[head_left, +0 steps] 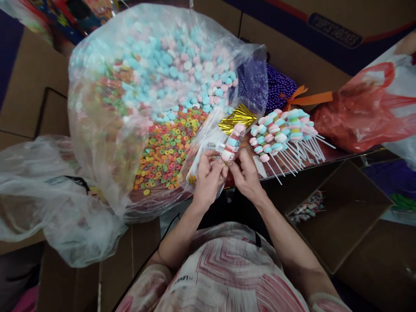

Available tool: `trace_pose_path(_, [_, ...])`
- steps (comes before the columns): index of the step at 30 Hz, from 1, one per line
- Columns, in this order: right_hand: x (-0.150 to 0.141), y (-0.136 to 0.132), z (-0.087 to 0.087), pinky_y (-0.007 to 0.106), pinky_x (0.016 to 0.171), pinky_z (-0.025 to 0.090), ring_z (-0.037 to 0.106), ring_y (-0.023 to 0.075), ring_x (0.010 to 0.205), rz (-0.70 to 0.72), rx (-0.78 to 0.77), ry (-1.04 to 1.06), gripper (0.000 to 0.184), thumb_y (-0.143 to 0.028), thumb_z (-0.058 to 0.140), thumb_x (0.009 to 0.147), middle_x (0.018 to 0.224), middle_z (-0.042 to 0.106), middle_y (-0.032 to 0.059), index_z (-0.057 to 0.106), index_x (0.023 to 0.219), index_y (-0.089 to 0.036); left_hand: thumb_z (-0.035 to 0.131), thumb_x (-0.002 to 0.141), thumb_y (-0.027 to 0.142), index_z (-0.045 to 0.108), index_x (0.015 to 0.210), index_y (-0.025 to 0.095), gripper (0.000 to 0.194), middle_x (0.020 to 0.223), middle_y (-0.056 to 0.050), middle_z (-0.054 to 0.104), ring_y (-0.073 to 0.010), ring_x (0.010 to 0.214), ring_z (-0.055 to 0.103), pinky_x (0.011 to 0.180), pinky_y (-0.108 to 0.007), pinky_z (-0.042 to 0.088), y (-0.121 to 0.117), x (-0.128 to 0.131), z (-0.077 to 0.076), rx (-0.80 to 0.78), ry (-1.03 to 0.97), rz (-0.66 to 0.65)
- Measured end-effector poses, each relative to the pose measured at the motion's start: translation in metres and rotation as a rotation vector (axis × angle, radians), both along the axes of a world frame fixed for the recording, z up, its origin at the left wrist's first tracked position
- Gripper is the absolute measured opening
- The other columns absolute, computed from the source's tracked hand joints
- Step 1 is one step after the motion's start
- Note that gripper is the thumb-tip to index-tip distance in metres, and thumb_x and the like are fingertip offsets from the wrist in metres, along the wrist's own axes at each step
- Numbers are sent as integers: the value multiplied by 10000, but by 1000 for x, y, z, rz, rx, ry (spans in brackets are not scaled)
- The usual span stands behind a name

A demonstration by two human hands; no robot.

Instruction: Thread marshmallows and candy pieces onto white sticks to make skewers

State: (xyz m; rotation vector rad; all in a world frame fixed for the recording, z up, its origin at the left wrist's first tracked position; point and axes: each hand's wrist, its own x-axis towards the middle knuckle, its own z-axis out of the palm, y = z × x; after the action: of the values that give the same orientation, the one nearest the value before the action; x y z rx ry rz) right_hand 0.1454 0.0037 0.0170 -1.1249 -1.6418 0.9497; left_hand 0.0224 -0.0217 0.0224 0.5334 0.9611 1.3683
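Note:
Between my two hands stands a candy skewer (232, 143) of pink, blue, white and red pieces in a clear printed wrapper. My left hand (209, 174) pinches its lower end, fingers closed. My right hand (246, 172) closes on the same lower end from the other side; what lies between the fingertips is partly hidden. Just beyond the wrapped candy lie gold twist ties (238, 118) on a stack of clear wrappers (208, 143). To the right is a pile of unwrapped candy skewers (282, 130), their white sticks pointing toward me.
A large clear bag of pink and blue marshmallows (182, 65) and ring candies (172, 147) spreads over the left. Behind are purple beads (279, 86) with an orange ribbon (308, 99). A red plastic bag (354, 112) stands right. Below, a cardboard box (344, 216) holds wrapped skewers (308, 207).

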Motion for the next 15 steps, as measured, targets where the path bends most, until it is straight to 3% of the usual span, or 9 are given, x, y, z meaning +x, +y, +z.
trace_pose_path(5, [-2, -5, 1, 361, 675, 511, 531, 204, 716, -60, 15, -66, 76, -349, 519, 981, 811, 572, 18, 538, 976, -276, 813, 820, 313, 716, 883, 184, 173, 724, 1, 638, -119, 683, 578, 571, -204, 403, -7, 2, -7, 17, 192, 84])
trace_pose_path(9, [2, -9, -2, 304, 625, 489, 522, 160, 662, -46, -5, -35, 105, -329, 536, 995, 761, 559, -16, 556, 944, -240, 863, 754, 275, 744, 881, 172, 202, 641, 39, 583, -65, 537, 472, 496, -181, 350, -1, 1, -8, -43, 57, 34])
trace_pose_path(12, [4, -13, -8, 295, 666, 510, 593, 155, 705, -95, 175, -115, 127, -238, 505, 1018, 808, 627, 9, 611, 951, -219, 898, 693, 207, 698, 759, 142, 221, 563, 79, 466, -11, 443, 321, 417, -140, 245, 10, 0, -4, -189, -182, -16])
trace_pose_path(15, [9, -12, -13, 323, 775, 538, 675, 192, 906, -111, 456, -267, 278, -146, 431, 1031, 996, 711, 89, 701, 1040, -217, 882, 671, 89, 654, 709, 126, 234, 572, 86, 459, 13, 430, 318, 396, -104, 230, 17, -2, 3, -348, -340, -19])
